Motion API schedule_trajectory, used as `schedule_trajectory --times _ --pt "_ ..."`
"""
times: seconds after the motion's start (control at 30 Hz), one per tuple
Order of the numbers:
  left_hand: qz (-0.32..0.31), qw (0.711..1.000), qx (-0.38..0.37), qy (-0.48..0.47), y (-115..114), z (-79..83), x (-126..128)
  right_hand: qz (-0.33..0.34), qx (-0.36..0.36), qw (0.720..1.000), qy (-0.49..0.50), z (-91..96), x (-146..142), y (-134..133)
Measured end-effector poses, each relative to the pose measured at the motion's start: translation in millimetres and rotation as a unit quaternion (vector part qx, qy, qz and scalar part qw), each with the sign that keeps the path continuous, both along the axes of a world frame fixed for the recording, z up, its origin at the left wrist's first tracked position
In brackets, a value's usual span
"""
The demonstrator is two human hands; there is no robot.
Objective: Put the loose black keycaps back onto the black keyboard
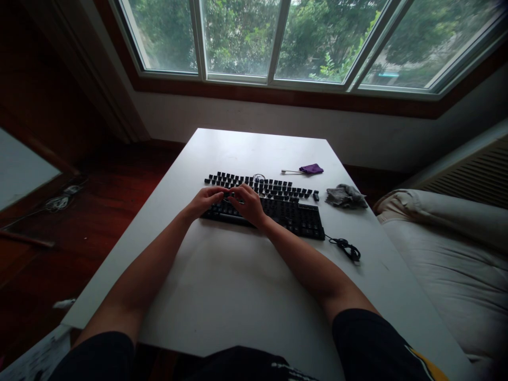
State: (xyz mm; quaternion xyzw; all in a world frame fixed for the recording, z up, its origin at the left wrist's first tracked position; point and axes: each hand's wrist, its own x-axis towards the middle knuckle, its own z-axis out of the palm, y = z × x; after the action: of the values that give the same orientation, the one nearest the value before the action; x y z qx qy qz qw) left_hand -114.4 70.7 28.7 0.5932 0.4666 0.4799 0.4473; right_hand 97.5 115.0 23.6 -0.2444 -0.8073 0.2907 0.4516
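Observation:
A black keyboard (288,216) lies across the middle of the white table, with loose black keycaps (278,184) spread in rows just behind it. Over the keyboard's left end, my left hand (205,200) has its thumb and fingers drawn together. My right hand (250,205) bends in from the right, its fingertips pinched close to those of the left. Whatever sits between the fingertips is too small and dark to make out. Both hands hide part of the keyboard's left side.
A coiled black cable (347,247) lies at the keyboard's right end. Farther right is a crumpled grey cloth (346,196). Toward the back lie a thin brush-like stick (291,171) and a purple cloth (311,168). A pale cushioned seat (432,259) stands beside the white table (222,307).

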Motion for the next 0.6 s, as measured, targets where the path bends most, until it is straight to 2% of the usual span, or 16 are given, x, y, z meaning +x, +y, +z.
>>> schedule_trajectory --times 0.17,0.37,0.6 --pt "-0.009 1.000 0.000 0.012 -0.6 2.4 -2.1 0.010 0.028 1.000 -0.011 -0.5 -0.1 -0.4" --pt "-0.016 1.000 0.021 -0.007 -1.9 5.1 -1.2 -0.015 0.068 0.997 0.012 -2.6 -0.3 0.3" --pt "-0.003 0.998 0.037 -0.054 -1.7 4.3 3.5 -0.024 0.071 0.996 0.044 -6.1 -3.8 1.4"
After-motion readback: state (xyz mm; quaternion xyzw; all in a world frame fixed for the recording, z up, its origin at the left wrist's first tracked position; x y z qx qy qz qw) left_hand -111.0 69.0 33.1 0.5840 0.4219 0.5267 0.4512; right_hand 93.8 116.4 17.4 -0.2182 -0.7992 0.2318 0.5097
